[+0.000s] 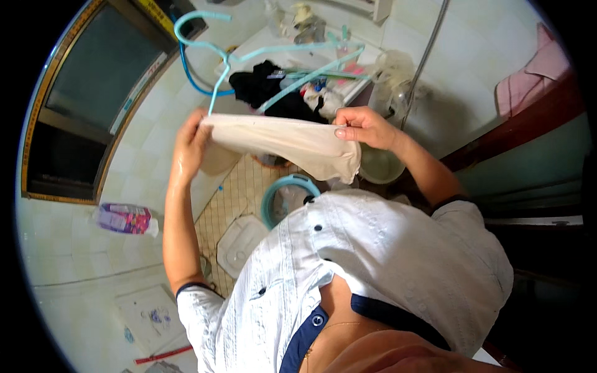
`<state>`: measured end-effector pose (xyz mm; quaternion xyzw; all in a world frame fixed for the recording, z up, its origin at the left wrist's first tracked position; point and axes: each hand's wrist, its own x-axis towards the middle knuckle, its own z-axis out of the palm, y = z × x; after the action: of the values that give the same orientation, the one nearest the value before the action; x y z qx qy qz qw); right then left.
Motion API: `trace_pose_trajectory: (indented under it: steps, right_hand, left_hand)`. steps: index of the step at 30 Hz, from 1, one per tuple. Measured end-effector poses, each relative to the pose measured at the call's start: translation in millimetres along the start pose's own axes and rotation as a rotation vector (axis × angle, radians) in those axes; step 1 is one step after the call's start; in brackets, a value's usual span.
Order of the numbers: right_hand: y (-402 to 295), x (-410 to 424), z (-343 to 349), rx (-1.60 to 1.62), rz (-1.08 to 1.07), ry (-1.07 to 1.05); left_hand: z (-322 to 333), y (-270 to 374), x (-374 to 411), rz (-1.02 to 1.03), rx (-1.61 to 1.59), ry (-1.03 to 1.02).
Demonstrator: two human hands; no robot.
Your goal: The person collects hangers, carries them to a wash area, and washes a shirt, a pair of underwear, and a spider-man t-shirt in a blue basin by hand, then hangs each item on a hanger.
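A pale beige cloth garment [284,140] is stretched out in front of my chest, its upper edge nearly level. My left hand [189,147] grips the left end of that edge, while my right hand [366,128] pinches the other end between thumb and fingers. Just beyond the fabric is a light-blue clothes hanger [298,46], its hook toward the upper left. One hanger arm runs down to the garment near my left hand, and its lower end is hidden there. Whether my left hand also holds the hanger cannot be seen.
Dark clothing [259,86] and small items crowd a white surface [373,53] ahead. A blue basin [267,205] stands on the tiled floor beside a white floor fixture [238,245]. A pale bucket [382,165] is to the right. Pink cloth [527,86] hangs at far right, a window [100,70] at left.
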<state>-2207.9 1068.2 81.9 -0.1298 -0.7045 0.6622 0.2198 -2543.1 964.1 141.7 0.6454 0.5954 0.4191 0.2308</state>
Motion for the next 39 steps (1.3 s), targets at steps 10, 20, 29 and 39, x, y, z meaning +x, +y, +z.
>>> trace_pose_trajectory:
  steps: [10, 20, 29, 39]
  right_hand:
    - [51, -2, -28, -0.738, -0.137, -0.221]
    - [27, -18, -62, -0.833, -0.023, 0.018]
    - [-26, -15, -37, -0.511, -0.210, 0.378]
    - [-106, -27, -54, -1.318, -0.637, 0.739]
  left_hand:
    - [-25, 47, -11, 0.062, 0.259, -0.033]
    - [-20, 34, -24, -0.029, 0.416, -0.044]
    - [13, 31, 1, 0.148, 0.331, -0.123]
    - [48, 80, 41, 0.035, -0.561, -0.577]
